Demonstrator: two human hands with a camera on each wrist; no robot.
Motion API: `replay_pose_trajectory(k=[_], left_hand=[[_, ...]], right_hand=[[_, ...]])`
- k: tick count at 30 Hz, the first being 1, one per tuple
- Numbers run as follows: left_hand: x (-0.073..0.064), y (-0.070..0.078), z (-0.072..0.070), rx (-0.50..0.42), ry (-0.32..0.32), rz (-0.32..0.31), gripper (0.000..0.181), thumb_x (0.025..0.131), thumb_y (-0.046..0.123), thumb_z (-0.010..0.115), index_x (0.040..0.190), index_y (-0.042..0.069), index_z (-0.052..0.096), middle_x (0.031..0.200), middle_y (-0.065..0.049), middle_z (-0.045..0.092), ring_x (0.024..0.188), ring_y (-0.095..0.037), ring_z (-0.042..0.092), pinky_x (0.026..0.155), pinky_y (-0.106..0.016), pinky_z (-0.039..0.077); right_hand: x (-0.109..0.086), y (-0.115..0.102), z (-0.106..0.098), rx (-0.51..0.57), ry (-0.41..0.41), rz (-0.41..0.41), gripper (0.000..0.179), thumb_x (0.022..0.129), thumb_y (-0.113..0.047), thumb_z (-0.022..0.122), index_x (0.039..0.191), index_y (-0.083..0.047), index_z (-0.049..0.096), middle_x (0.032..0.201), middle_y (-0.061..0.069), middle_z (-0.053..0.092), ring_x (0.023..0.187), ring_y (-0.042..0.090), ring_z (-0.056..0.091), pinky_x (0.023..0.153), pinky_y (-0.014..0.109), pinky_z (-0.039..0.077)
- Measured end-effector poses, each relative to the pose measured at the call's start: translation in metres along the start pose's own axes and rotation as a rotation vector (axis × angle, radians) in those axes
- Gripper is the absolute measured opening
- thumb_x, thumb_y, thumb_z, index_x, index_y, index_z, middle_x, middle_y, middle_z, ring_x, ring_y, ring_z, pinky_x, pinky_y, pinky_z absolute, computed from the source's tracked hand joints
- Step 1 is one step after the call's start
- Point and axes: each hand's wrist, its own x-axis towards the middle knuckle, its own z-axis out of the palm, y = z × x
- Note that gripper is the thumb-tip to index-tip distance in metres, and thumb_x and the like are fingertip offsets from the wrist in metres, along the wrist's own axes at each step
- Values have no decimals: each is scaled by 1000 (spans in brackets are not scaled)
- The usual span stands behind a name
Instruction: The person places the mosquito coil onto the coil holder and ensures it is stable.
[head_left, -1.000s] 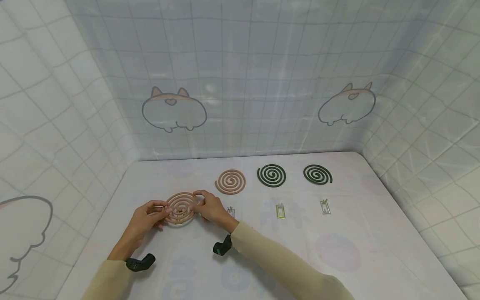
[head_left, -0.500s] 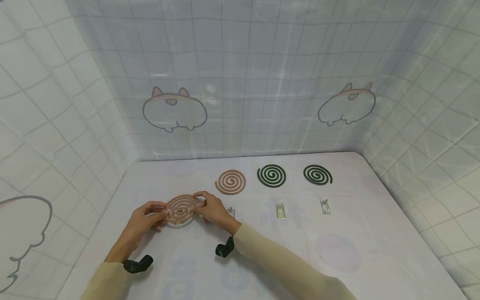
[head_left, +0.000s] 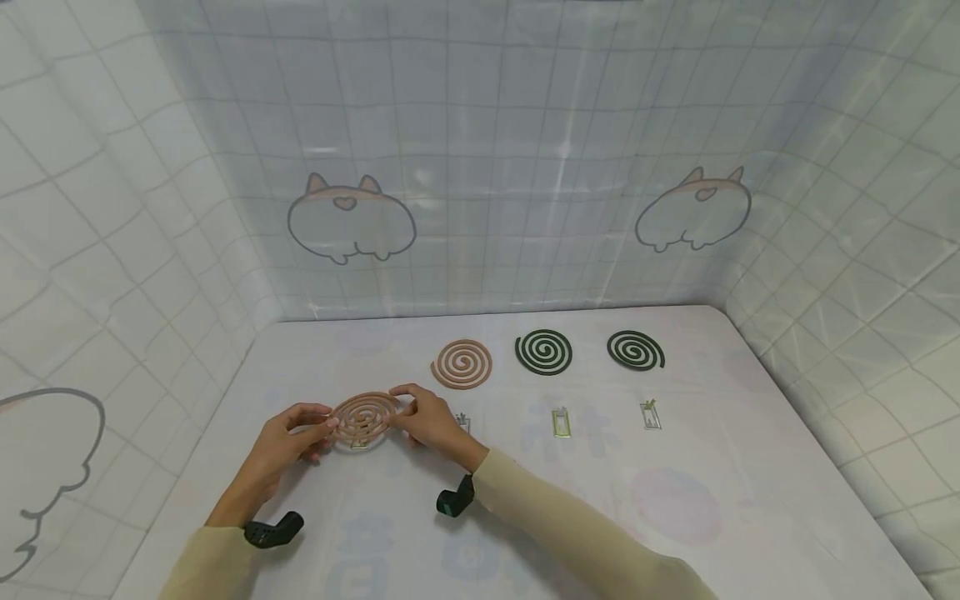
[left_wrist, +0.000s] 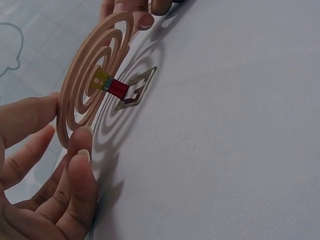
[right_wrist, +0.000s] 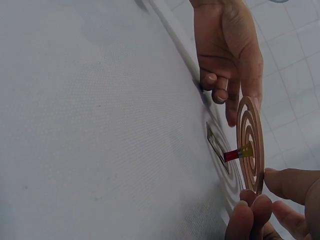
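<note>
Both hands hold one pinkish-brown mosquito coil (head_left: pixel 365 417) level above the table. My left hand (head_left: pixel 288 437) pinches its left edge between thumb and fingers. On the far right edge, my right hand (head_left: pixel 431 421) pinches it the same way. Below the coil lies a small metal coil stand (left_wrist: pixel 148 84), a flat rectangular frame seen in both wrist views. Its upright tab (left_wrist: pixel 117 89), showing red and yellow, reaches up to the coil's centre. A shadow of the rings falls on the cloth around the stand.
Behind the hands lie a tan coil (head_left: pixel 462 364) and two dark green coils, one mid-table (head_left: pixel 543 352), one farther right (head_left: pixel 634 350). In front of them are a stand partly behind the right hand (head_left: pixel 462 423), a gold-coloured stand (head_left: pixel 561 435) and a silvery stand (head_left: pixel 652 427). Cloth walls (head_left: pixel 510 167) surround the table.
The held coil's far edge has dropped a little, so the coil looks flatter. Both hands keep their grip with only slight shifts; the other coils and stands stay put.
</note>
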Motion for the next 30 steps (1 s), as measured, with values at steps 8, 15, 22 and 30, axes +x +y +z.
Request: replay_pose_trajectory(k=[8,15,22,30], left_hand=[[-3,2,-3,10,-5,-5,60,94,36,77,136,-1,54,126,-17,58,85,-19,68,66,-34,59],[-5,4,-4,25,-26,11,60,96,36,75,136,-2,53,128,-18,56,87,-20,68,67,-34,59],[-6,6,-5,29,-8,6,61,94,37,77,136,-1,54,128,-19,57,87,-19,68,66,-33,59],[-10,13,-7,50,17,17,60,95,35,77,136,-2,54,124,-21,56,87,-24,69,68,-35,59]], right_hand=[[-4,-2,-2,15,-4,-6,46,97,-21,75,140,-19,61,86,7,71,47,15,51,45,25,41],[-7,-4,-4,-1,-11,-7,46,97,-22,74,141,-19,60,88,7,72,46,14,51,45,25,40],[-9,-5,-5,3,-16,4,46,98,-22,74,142,-19,60,89,8,73,45,14,50,45,25,38],[-15,-8,-8,28,-35,-13,45,99,-21,72,142,-20,59,88,3,70,47,15,51,46,27,40]])
